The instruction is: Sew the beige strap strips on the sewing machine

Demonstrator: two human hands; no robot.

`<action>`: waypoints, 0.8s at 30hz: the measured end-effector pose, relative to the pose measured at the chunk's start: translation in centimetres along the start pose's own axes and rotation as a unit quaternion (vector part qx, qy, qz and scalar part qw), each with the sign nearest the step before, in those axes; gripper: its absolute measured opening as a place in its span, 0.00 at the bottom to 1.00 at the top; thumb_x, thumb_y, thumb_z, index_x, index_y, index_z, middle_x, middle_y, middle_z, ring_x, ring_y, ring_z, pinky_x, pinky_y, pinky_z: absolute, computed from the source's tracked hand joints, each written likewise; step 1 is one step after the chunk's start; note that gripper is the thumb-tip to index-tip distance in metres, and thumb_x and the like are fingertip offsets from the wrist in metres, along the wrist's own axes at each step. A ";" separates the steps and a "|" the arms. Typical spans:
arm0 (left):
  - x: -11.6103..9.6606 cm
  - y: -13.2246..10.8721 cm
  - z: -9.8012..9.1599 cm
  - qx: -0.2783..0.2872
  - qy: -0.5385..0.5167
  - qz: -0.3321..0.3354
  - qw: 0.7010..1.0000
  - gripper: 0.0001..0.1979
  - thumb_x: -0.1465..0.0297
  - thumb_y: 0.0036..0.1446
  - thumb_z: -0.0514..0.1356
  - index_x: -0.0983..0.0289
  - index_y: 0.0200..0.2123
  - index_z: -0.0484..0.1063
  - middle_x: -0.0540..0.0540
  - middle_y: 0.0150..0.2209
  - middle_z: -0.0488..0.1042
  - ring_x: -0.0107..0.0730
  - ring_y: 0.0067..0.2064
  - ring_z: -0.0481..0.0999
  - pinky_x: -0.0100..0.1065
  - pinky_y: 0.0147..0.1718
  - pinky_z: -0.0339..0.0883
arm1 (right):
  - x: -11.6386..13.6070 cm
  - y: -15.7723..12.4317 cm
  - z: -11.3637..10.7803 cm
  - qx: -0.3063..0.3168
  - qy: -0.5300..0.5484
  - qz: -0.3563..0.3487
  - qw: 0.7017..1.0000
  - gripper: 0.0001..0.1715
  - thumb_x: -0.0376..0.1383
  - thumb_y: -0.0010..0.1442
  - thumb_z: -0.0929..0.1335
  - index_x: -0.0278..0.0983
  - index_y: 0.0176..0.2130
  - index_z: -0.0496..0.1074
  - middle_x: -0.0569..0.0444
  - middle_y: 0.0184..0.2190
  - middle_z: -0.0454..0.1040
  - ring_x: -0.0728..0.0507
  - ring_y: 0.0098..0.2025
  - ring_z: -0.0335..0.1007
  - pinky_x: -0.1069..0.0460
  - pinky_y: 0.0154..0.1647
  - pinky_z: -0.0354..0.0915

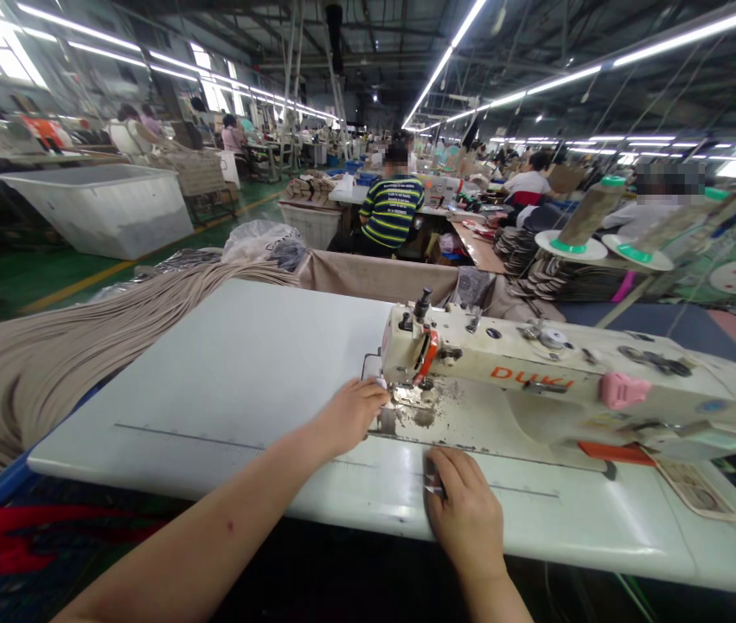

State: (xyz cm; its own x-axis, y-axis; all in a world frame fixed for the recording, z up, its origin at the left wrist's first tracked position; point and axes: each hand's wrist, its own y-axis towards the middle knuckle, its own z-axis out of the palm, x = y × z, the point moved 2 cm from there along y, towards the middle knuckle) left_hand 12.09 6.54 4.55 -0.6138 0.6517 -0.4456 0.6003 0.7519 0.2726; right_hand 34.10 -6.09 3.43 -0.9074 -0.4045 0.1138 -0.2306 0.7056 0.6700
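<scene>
**Fingertips close in at the needle end of a sewing machine [510, 346]**

Take the needle plate [412, 396] as the clock's centre. Nearest, at 5 o'clock, the right hand [468, 510] rests by the front edge of the surface [244, 363], its grip closed round a small shiny object [431, 486], too blurred to name; holding it low probably keeps it handy yet clear of the needle. Toward 9 o'clock, the left hand [351, 415] lies nearly flat, fingertips just beside the presser foot. A small whitish piece [380, 382] shows at those tips; I cannot tell whether the grip pinches it or only steadies it, though the flat fingers suggest light guiding.

The pale, glossy surface carries ruler markings [179, 435] at 8 to 9 o'clock, likely for measuring work in place. Around the plate its finish is worn. A printed paper slip [698, 491] lies between 3 and 4, and a pink attachment [624, 391] sits on the machine at 3.

Beyond, beige strips [82, 329] heap at 10, perhaps kept within the left arm's reach. Thread cones [592, 212] stand at 2. Farther off come a white bin [108, 208] at 10, a person in a striped shirt [392, 210] at 12, then rows of workstations under strip lights.
</scene>
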 end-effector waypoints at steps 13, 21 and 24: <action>4.0 6.0 0.8 -0.017 -0.029 -0.022 0.999 0.14 0.73 0.66 0.58 0.62 0.50 0.81 0.58 0.62 0.75 0.42 0.62 0.74 0.41 0.66 0.67 | 0.0 0.2 -0.3 -0.003 0.015 0.009 1.000 0.27 0.23 0.52 0.63 0.37 0.50 0.73 0.47 0.45 0.79 0.36 0.49 0.74 0.42 0.54 0.75; 4.5 7.0 0.2 0.004 -0.021 0.042 0.999 0.17 0.67 0.69 0.57 0.58 0.58 0.77 0.56 0.64 0.75 0.43 0.67 0.69 0.44 0.71 0.59 | -0.1 0.0 0.0 -0.013 0.019 0.004 1.000 0.24 0.23 0.54 0.63 0.35 0.49 0.73 0.47 0.44 0.79 0.37 0.48 0.74 0.43 0.52 0.74; 4.7 6.9 0.2 0.013 -0.012 0.048 0.999 0.17 0.66 0.69 0.56 0.57 0.56 0.77 0.55 0.63 0.76 0.44 0.67 0.68 0.46 0.71 0.58 | 0.0 0.0 0.0 -0.014 0.019 0.006 1.000 0.24 0.23 0.55 0.62 0.36 0.50 0.73 0.47 0.44 0.79 0.37 0.48 0.74 0.43 0.52 0.74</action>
State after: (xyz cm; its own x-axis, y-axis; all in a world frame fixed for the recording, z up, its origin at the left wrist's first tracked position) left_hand 13.42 14.82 4.18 -0.5409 0.7175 -0.4388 0.6693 0.6832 0.2921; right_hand 34.15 -6.10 3.45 -0.8958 -0.4183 0.1504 -0.2089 0.6948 0.6882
